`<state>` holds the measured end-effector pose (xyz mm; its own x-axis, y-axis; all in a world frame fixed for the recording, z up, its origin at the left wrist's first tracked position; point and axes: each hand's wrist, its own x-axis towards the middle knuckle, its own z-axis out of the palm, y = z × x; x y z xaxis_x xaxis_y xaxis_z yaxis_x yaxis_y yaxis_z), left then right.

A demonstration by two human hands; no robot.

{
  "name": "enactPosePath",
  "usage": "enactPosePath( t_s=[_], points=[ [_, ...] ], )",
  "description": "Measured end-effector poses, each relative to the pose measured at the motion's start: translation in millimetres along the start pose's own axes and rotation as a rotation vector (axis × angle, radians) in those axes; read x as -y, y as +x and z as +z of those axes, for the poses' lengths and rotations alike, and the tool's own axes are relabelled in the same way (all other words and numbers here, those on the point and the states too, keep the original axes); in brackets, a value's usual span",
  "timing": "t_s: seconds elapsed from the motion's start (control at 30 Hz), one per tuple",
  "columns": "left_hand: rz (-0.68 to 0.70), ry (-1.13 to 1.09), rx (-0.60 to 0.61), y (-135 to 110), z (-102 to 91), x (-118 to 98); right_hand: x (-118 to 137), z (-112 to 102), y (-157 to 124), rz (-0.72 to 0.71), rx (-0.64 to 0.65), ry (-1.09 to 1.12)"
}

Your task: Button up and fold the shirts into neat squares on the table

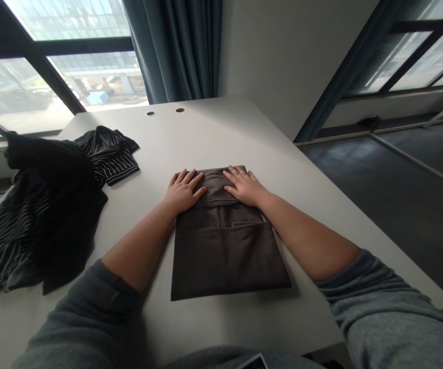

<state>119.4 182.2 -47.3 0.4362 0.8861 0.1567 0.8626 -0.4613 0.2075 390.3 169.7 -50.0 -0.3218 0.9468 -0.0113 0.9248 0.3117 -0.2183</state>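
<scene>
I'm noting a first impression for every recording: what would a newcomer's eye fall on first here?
Probably the folded dark brown cloth in the middle of the white table, with the left hand and right hand spread on its far end. Next, perhaps, the rumpled black and striped clothing on the left, and the bright window at upper left.

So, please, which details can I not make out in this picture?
Head view: part of the folded dark brown garment, hidden under the left hand and the right hand.
Head view: rest of the black, white-striped cloth at left, cut off by the left edge.
Head view: rest of the white-edged dark flat object, cut off by the bottom edge.
</scene>
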Motion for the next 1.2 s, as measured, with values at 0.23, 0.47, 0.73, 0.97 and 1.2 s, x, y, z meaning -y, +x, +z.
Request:
enactPosePath(
  t_s=[0.23, 0.47, 0.73, 0.97, 1.2],
  points=[
    [-0.213, -0.160, -0.141, 16.8, -5.6, 37.2, -16.2, -10.5, 6.9, -0.026, -0.271, 0.073],
    [-0.181, -0.120, -0.158, 20.3, 6.6, 45.5, -35.9, -1.8, 18.1, 0.046, -0.234, 0.048],
    [-0.125, -0.102, -0.166, 18.9, 6.7, 46.4, -37.5, 0.9, 18.5, -0.018, -0.274, 0.008],
    [-0.170, -0.070, -0.163, 14.6, 7.4, 45.4, -42.9, 8.5, 19.6, 0.134, -0.195, 0.029],
    [-0.319, -0.109, -0.136, 13.2, 7.5, 52.2, -51.5, 12.5, 14.7, 0.257, -0.226, 0.025]
  ],
)
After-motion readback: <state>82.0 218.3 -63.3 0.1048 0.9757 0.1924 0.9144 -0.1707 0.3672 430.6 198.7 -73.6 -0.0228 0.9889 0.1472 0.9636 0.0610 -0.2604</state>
